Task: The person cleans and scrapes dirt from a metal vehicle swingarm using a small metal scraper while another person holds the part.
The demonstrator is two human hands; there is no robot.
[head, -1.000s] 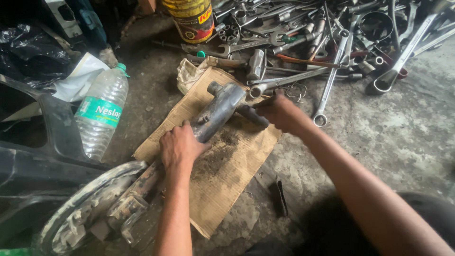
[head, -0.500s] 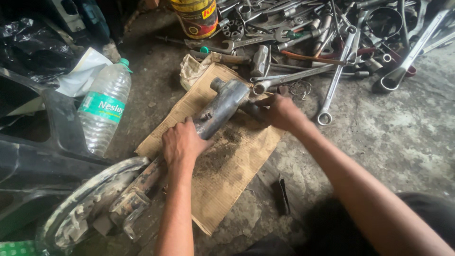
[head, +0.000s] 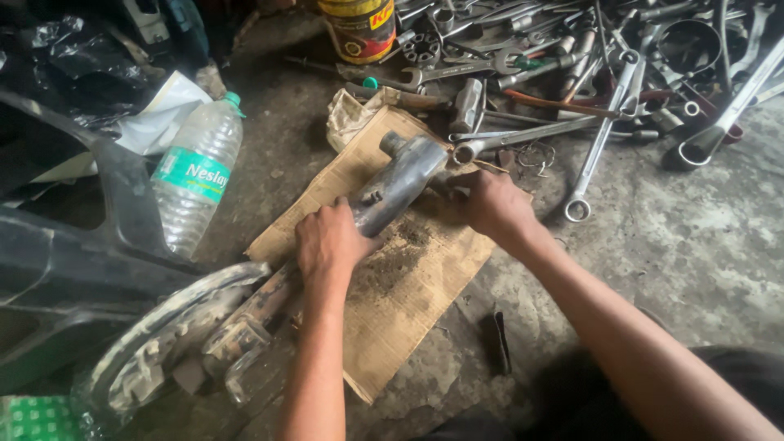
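Gripping a grey metal part (head: 400,184): left hand (head: 328,243), right hand (head: 488,204).

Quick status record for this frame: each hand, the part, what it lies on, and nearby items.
left hand: gripping the lower end of the grey metal tube
right hand: on the tube's upper side, by its right edge
support: tube lies on a cardboard sheet on the concrete floor
left of cardboard: clear plastic bottle, lying tilted
behind: pile of spanners, yellow can
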